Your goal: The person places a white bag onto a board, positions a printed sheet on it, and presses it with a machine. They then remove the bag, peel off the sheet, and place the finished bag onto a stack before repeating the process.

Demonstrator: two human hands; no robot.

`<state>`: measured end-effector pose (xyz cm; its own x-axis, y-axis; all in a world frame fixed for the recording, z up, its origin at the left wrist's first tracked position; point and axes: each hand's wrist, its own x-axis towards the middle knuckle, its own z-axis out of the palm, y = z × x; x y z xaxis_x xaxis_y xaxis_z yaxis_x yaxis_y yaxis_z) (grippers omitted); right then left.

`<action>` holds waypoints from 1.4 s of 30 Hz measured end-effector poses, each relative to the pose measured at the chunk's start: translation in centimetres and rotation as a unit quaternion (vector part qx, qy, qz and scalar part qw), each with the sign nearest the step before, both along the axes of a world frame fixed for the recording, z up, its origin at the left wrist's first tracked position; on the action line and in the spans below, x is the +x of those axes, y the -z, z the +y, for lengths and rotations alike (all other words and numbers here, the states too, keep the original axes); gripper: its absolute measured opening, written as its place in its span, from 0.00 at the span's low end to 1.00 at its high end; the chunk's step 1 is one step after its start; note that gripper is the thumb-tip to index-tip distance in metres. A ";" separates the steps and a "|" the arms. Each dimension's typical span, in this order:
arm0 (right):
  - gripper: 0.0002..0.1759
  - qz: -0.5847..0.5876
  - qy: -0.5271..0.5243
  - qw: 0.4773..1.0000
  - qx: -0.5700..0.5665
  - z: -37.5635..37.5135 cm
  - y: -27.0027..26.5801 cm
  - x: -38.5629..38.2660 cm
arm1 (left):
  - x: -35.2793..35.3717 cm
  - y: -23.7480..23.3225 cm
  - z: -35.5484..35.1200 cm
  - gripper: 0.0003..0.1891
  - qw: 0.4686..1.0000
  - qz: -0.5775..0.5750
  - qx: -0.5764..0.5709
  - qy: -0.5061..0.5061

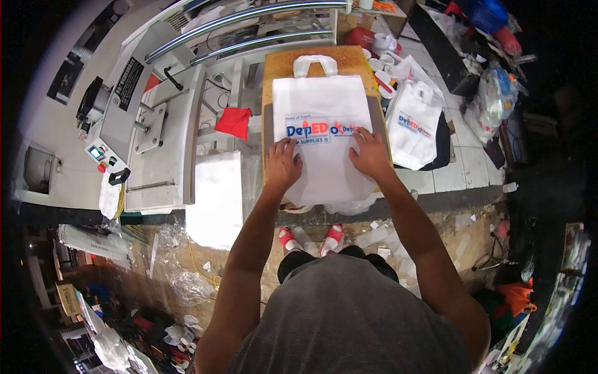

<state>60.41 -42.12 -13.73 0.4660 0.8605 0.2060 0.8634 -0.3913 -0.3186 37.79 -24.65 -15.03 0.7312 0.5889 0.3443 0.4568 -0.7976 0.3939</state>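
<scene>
A white tote bag [321,100] lies on a wooden board [283,64], its handle loop pointing away from me. Across its middle is a see-through sheet [336,128] with blue and red "DepEd" lettering. My left hand [283,165] rests on the bag's left side, fingertips at the lower left edge of the print, fingers apart. On the other side, my right hand [372,154] has its fingers spread over the lower right corner of the lettering. Neither hand is closed round anything; both press down on the flat surface.
Left of the board stands a grey press machine [152,124] with metal rails [249,25]. A red cloth [234,123] and white sheets [218,199] lie near it. Printed white bags [414,128] are stacked at right, below several tubs [384,60]. Scraps litter the floor.
</scene>
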 end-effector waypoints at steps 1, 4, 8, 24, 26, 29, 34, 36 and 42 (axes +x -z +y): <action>0.27 -0.004 0.003 1.000 -0.001 0.1 0.0 -0.1 | 0.0 -0.1 -0.1 0.25 1.000 0.009 -0.001 -0.006; 0.28 -0.008 0.009 1.000 -0.022 0.1 -0.2 -0.2 | -0.1 -0.3 -0.2 0.26 1.000 0.020 0.001 -0.012; 0.29 -0.007 -0.001 1.000 -0.016 0.1 -0.4 -0.1 | -0.1 -0.8 -0.4 0.26 1.000 0.013 -0.001 -0.008; 0.29 0.007 0.013 1.000 0.007 0.0 -1.0 -0.1 | -0.4 -1.0 0.2 0.25 1.000 0.004 0.006 0.007; 0.29 0.013 0.010 0.999 0.046 -0.7 -1.4 -0.1 | -1.4 -1.6 0.2 0.24 0.997 -0.075 0.010 0.008; 0.24 0.052 0.047 0.985 0.159 -3.7 -4.7 -1.4 | -5.3 -4.1 -0.1 0.23 0.990 -0.137 -0.013 -0.023; 0.15 0.123 0.109 0.963 0.215 -10.6 -3.7 -2.7 | -16.5 -5.9 3.1 0.15 0.967 -0.231 0.031 -0.099; 0.13 0.123 0.122 0.959 0.223 -12.6 -2.3 -3.8 | -21.5 -8.4 5.9 0.13 0.963 -0.204 0.108 -0.141; 0.12 0.200 0.184 0.943 0.191 -9.5 -3.8 -8.5 | -34.4 -15.7 17.5 0.08 0.917 -0.141 0.221 -0.302</action>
<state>51.88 -51.59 -9.95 0.8245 0.5245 0.2124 0.4724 -0.4312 -0.7687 3.40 -7.17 0.63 0.1629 0.6146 0.7718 0.7968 -0.5433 0.2645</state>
